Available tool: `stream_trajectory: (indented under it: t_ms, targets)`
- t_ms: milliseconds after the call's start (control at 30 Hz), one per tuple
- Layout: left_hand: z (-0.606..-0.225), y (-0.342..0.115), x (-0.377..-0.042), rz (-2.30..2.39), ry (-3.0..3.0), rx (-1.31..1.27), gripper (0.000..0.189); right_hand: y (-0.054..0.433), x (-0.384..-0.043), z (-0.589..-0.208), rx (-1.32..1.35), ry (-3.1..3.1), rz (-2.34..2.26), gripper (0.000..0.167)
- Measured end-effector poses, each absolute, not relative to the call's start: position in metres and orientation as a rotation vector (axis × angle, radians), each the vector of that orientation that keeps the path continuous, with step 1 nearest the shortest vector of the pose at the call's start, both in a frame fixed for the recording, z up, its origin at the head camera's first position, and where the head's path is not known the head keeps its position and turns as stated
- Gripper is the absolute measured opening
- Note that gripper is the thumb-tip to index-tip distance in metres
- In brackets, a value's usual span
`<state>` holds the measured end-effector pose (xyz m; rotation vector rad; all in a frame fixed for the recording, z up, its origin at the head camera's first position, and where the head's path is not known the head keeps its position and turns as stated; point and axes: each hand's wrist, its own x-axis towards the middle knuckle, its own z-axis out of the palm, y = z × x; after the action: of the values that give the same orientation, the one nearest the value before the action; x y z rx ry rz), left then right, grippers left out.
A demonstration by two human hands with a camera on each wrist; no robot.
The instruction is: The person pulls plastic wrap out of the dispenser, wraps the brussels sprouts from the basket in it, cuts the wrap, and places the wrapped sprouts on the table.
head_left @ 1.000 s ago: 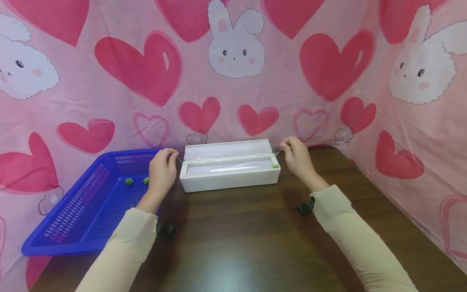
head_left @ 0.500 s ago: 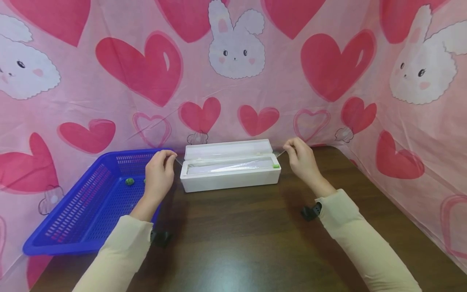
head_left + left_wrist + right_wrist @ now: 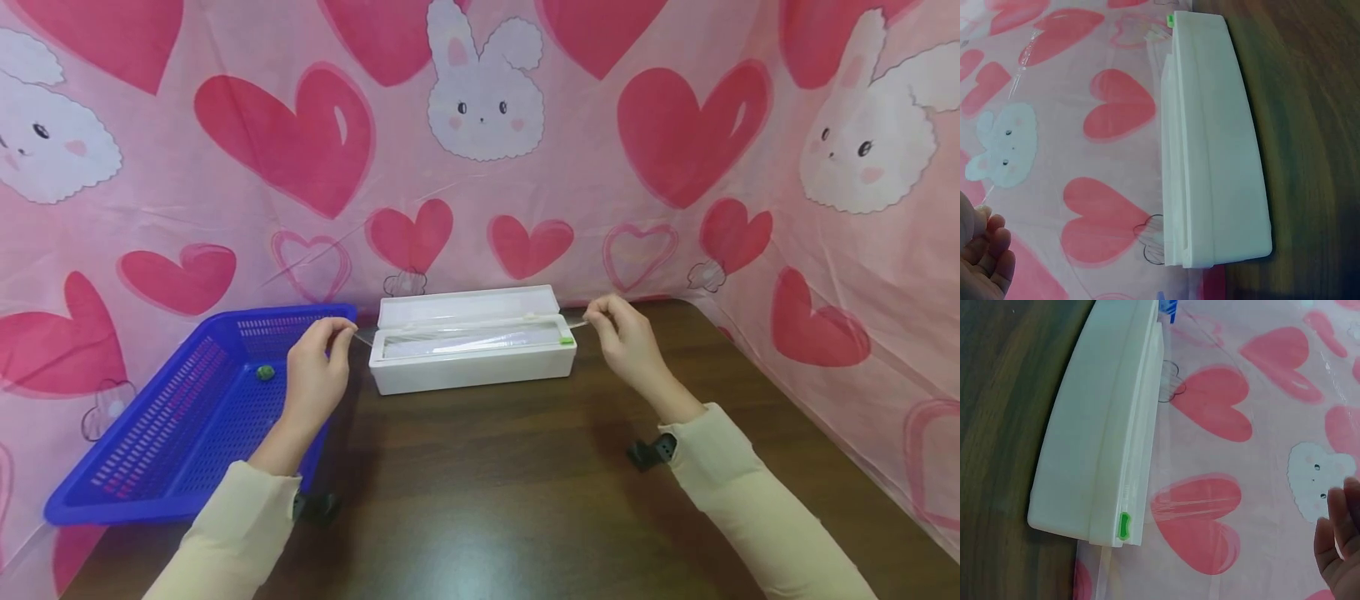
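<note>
The left hand point(image 3: 318, 371) is pinching one side of a clear film point(image 3: 1017, 75); the right hand point(image 3: 630, 346) is pinching the other. Between both hands, the white box point(image 3: 472, 371) is resting open on the table point(image 3: 480, 500), near a blue basket point(image 3: 112, 511) holding a green item point(image 3: 265, 372).

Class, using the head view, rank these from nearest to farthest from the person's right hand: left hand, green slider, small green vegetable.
1. Green slider: just left of the right hand, on the right end of the white dispenser.
2. Left hand: past the dispenser's left end.
3. Small green vegetable: farthest left, inside the blue basket.
</note>
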<state>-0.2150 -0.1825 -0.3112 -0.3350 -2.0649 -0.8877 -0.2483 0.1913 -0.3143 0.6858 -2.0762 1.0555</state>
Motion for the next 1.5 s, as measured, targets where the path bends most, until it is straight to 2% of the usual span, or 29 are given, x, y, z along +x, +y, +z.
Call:
stream_trajectory:
  t_ms: [667, 900, 1500]
  targets:
    - [-0.322, -0.185, -0.19, -0.842, -2.162, -0.508, 0.01, 0.204, -0.221, -0.329, 1.044, -2.382, 1.343, 0.01]
    - [-0.329, -0.189, -0.185, -0.774, -2.271, -0.609, 0.011, 0.215, -0.23, -0.353, 1.163, -2.515, 1.385, 0.01]
    - [-0.348, -0.192, -0.17, -0.684, -2.602, -0.754, 0.013, 0.235, -0.228, -0.377, 1.297, -2.767, 1.355, 0.011]
